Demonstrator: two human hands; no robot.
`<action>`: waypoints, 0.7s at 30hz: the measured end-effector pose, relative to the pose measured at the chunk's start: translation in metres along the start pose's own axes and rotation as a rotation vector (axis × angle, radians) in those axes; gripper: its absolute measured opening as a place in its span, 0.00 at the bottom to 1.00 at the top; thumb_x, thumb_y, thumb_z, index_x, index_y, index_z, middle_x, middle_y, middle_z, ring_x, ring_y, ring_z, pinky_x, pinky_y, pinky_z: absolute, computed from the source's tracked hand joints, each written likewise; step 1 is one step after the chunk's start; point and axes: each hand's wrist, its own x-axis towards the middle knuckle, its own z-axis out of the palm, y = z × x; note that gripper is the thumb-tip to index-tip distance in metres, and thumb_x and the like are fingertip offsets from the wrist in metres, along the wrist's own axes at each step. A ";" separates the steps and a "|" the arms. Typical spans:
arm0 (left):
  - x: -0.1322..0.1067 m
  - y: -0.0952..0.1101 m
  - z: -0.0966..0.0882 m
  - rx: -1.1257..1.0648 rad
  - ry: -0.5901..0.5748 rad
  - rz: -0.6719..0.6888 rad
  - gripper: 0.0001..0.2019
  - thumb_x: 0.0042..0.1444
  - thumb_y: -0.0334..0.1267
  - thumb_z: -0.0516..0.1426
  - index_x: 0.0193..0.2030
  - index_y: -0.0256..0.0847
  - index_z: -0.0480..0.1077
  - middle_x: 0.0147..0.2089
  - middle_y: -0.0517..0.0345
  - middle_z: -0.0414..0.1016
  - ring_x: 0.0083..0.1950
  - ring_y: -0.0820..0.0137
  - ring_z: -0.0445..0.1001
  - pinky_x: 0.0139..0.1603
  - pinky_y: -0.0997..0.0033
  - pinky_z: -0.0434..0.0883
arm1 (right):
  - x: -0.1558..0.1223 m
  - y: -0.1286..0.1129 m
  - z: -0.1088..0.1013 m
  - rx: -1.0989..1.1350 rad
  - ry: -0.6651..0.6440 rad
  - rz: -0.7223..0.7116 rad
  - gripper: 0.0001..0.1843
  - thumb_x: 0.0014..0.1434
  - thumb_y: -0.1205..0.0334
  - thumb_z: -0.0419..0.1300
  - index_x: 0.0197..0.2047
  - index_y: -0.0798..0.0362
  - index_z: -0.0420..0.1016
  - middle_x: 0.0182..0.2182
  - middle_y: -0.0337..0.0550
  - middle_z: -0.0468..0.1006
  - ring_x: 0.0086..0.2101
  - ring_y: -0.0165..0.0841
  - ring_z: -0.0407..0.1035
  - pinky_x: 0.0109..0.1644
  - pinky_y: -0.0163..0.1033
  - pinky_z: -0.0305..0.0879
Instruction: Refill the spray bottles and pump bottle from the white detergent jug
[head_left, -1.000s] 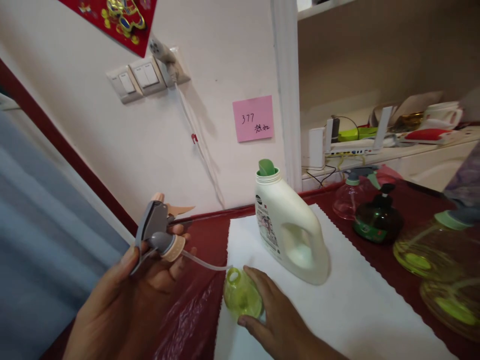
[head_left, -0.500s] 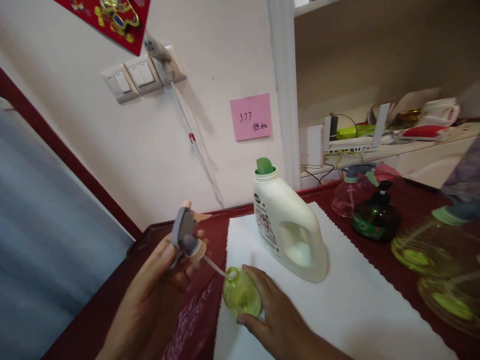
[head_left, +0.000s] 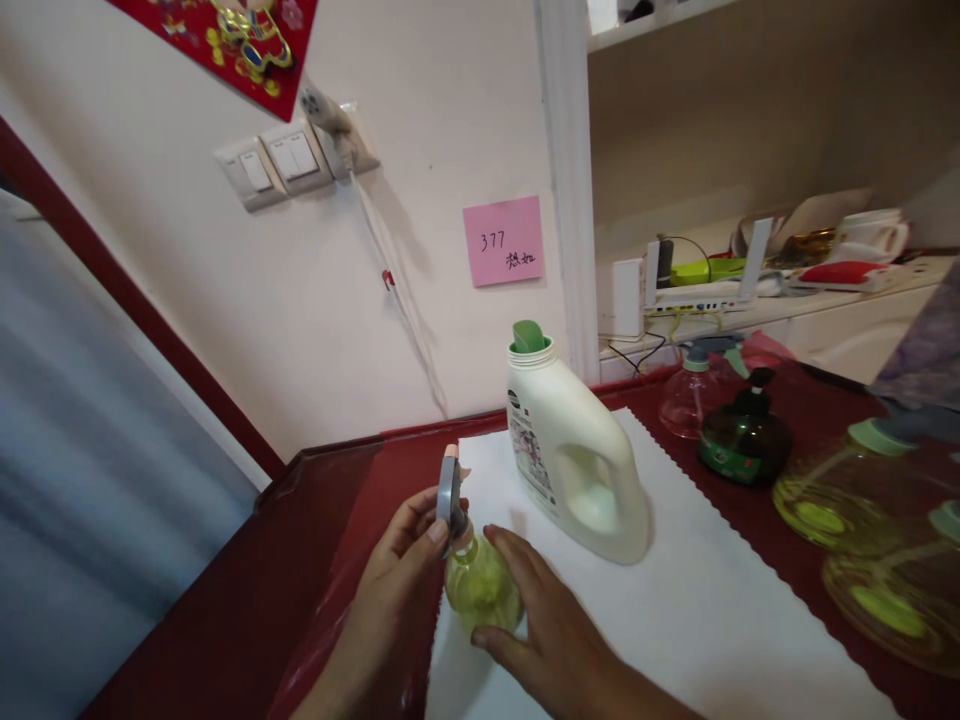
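My left hand (head_left: 405, 560) is closed around a grey spray head (head_left: 449, 497) with a peach nozzle and collar. The collar sits at the mouth of a small clear bottle (head_left: 480, 590) tinted yellow-green; whether it is seated on the neck I cannot tell. My right hand (head_left: 551, 625) grips the bottle from the right, thumb in front and fingers behind. The bottle stands on a white sheet (head_left: 675, 610). Just behind it is a large pale detergent jug (head_left: 577, 450) with an uncapped neck and a green spout.
Several spray bottles, including a yellow-tinted one (head_left: 840, 500), and a dark pump bottle (head_left: 746, 435) stand on the red table cover (head_left: 345, 500) at right. A white router (head_left: 694, 295) sits on the shelf behind. A pink note (head_left: 502, 240) and a plugged-in cable (head_left: 405, 310) are on the wall.
My left hand has moved right with the spray head, bringing its collar from left of the bottle to the bottle's mouth. The tube has gone down inside. My right hand stays on the bottle.
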 end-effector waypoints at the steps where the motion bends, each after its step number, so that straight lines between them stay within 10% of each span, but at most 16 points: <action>1: 0.000 0.000 0.000 -0.004 -0.003 0.000 0.22 0.50 0.49 0.68 0.51 0.46 0.74 0.47 0.52 0.79 0.48 0.59 0.75 0.50 0.61 0.71 | -0.001 -0.003 -0.003 -0.012 0.023 -0.011 0.47 0.55 0.64 0.65 0.73 0.54 0.49 0.72 0.55 0.54 0.70 0.46 0.49 0.72 0.57 0.51; 7: 0.003 -0.007 0.000 -0.039 -0.090 0.043 0.19 0.58 0.44 0.65 0.55 0.47 0.73 0.56 0.52 0.77 0.55 0.60 0.74 0.55 0.62 0.69 | 0.018 -0.055 -0.055 -0.305 0.259 -0.455 0.37 0.67 0.70 0.52 0.74 0.40 0.44 0.74 0.45 0.48 0.71 0.40 0.42 0.72 0.57 0.51; 13: 0.005 -0.015 -0.001 -0.158 -0.132 0.067 0.20 0.57 0.43 0.65 0.56 0.46 0.72 0.60 0.51 0.75 0.63 0.55 0.70 0.62 0.57 0.65 | 0.068 -0.096 -0.089 -0.703 -0.132 -0.635 0.23 0.65 0.70 0.60 0.62 0.47 0.70 0.66 0.50 0.66 0.68 0.49 0.51 0.67 0.63 0.52; 17: 0.003 -0.031 -0.010 -0.211 -0.220 0.126 0.25 0.59 0.53 0.62 0.59 0.46 0.70 0.63 0.49 0.72 0.66 0.53 0.67 0.65 0.55 0.62 | 0.079 -0.104 -0.094 -0.786 -0.251 -0.637 0.09 0.67 0.64 0.62 0.50 0.47 0.79 0.45 0.46 0.78 0.47 0.40 0.69 0.52 0.49 0.63; 21: -0.002 -0.048 -0.016 -0.101 -0.328 0.150 0.35 0.49 0.48 0.71 0.63 0.49 0.67 0.64 0.50 0.71 0.64 0.51 0.67 0.61 0.55 0.65 | 0.078 -0.107 -0.095 -0.780 -0.334 -0.577 0.12 0.65 0.63 0.64 0.51 0.42 0.79 0.34 0.38 0.76 0.34 0.33 0.67 0.40 0.41 0.58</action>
